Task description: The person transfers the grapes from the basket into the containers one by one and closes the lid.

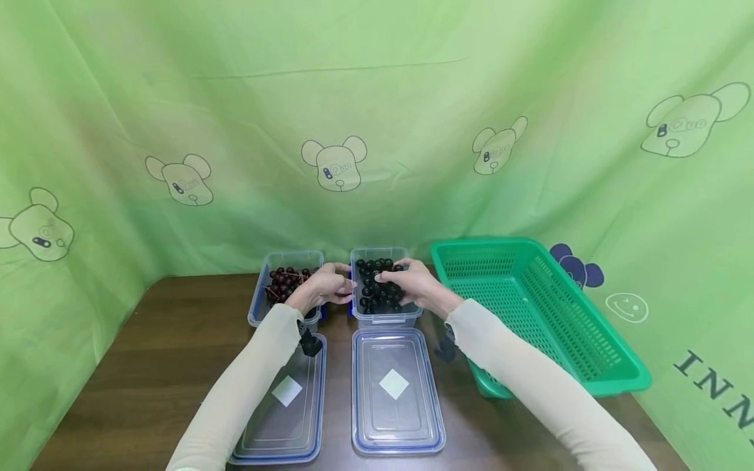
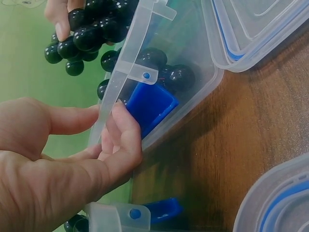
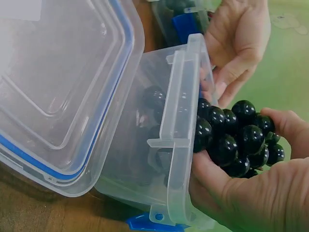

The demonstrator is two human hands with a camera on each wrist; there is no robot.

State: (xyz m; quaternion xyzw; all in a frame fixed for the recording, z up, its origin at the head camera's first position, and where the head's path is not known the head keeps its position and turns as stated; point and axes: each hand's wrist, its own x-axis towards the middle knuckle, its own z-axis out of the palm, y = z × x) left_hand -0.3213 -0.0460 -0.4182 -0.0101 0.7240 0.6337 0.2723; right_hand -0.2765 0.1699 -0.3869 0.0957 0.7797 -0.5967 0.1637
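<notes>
In the right container, a clear plastic box (image 1: 385, 320) with blue side latches, lies a bunch of black grapes (image 1: 383, 288). My right hand (image 1: 415, 282) holds this bunch from its right side; in the right wrist view the grapes (image 3: 251, 139) sit between thumb and fingers at the rim. With thumb and fingertips, my left hand (image 1: 330, 284) pinches the left wall of the same box, beside its blue latch (image 2: 152, 106) in the left wrist view. Left of that hand, a second clear box (image 1: 257, 307) contains dark red grapes (image 1: 285, 282).
Two clear lids with blue seals, the left lid (image 1: 277, 425) and the right lid (image 1: 397, 418), lie on the wooden table (image 1: 147, 366) in front of the boxes. A green perforated basket (image 1: 506, 340) stands at the right. Green printed cloth (image 1: 247, 111) hangs behind.
</notes>
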